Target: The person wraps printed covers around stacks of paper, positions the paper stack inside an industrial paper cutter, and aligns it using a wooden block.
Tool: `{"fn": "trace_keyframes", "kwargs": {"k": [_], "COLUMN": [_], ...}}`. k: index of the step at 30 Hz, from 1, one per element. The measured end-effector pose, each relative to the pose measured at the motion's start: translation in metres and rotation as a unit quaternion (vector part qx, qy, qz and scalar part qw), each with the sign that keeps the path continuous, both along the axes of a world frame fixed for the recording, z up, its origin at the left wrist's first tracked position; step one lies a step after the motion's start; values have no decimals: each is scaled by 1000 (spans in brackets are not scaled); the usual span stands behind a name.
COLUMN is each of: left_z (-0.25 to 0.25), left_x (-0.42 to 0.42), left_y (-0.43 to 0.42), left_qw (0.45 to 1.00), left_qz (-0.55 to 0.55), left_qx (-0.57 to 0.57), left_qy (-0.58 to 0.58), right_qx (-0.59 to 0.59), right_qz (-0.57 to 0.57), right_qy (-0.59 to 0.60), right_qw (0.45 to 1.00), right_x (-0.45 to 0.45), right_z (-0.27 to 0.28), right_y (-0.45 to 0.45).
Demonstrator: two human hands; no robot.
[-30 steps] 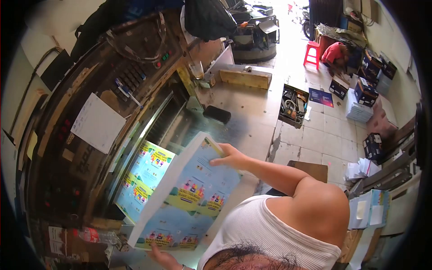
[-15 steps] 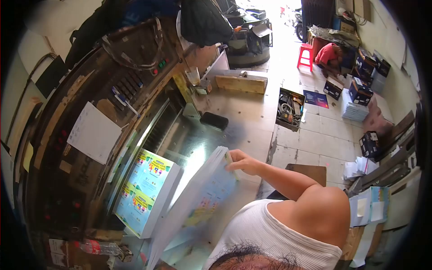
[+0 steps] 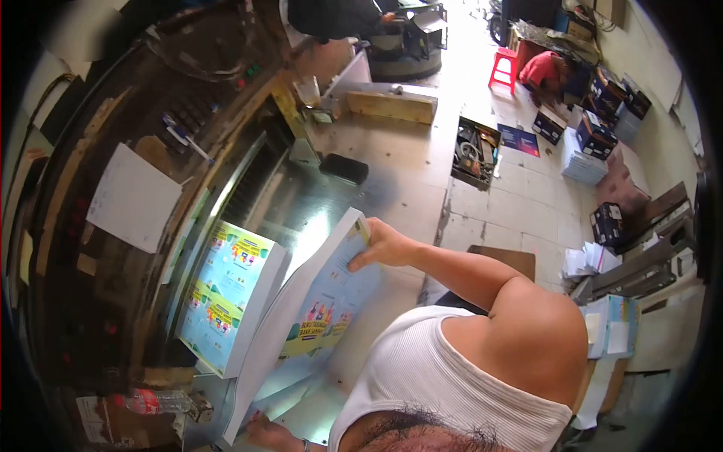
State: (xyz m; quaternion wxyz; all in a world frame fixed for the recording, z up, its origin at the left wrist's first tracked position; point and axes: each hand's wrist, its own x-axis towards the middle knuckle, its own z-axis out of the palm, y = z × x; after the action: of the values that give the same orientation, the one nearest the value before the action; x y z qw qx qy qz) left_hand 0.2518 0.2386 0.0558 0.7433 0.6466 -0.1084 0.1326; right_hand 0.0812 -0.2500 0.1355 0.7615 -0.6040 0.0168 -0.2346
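A thick stack of printed sheets, light blue with yellow and green bands, stands tilted on its edge above the metal worktable. My right hand is closed on its upper end, fingers on the printed face. At its lower end my left hand, partly cut off by the bottom of the view, is closed on the stack's edge; its fingers are only partly visible. Beside it, a second stack of the same printed sheets lies squared against the machine on the left, touched by neither hand.
A black phone lies on the worktable beyond the stacks. White paper and pens rest on the machine. A plastic bottle lies at lower left. Right of the table are a toolbox, boxes, a red stool and a crouching person.
The held stack, blurred and loosely fanned before, now has evenly aligned edges and shows more of its printed face. My left hand has come into view at its lower end.
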Motion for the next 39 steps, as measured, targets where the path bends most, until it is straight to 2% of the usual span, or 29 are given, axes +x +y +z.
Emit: {"fn": "trace_keyframes", "kwargs": {"k": [1,4,5,8,9,13,18,21,27,31,32,34,37,39], "left_z": [17,82,77,3,3,-8,-22,-29,53,90,84,74,71,69], "left_x": [-5,-42,-41,10,6,6,-8,-16,-77,-102,-98,-91,-92,-90], "left_y": [-9,-75,-64,8,2,24,26,30,-56,-91,-87,-79,-72,-72], "left_qw": [1000,973,974,993,987,983,995,988,976,957,968,969,955,967], "left_qz": [3,88,81,-8,79,104,97,77,208,259,237,239,242,237], "left_qx": [-2,171,206,109,134,144,-4,-116,64,130,82,58,169,92], "left_qy": [-14,-126,-54,55,52,54,-16,-65,-17,8,9,3,-20,20], "right_qx": [-22,-51,-76,-34,-33,-14,-6,-91,-131,-162,-160,-149,-116,-109], "right_qz": [-31,-10,-34,-15,-21,0,-31,-133,-262,-201,-201,-199,-184,-178], "right_qy": [57,49,91,51,18,48,40,24,26,31,30,22,11,6], "right_qw": [998,997,992,998,999,999,999,987,956,966,966,968,976,978], "right_x": [-3,-2,-1,2,0,-10,-23,-37,-50,-49,-49,-49,-47,-47], "right_z": [1,-10,-4,-2,3,0,-6,-10,-12,-24,-19,-17,-23,-23], "right_y": [2,0,2,4,6,6,11,24,61,47,50,47,45,45]}}
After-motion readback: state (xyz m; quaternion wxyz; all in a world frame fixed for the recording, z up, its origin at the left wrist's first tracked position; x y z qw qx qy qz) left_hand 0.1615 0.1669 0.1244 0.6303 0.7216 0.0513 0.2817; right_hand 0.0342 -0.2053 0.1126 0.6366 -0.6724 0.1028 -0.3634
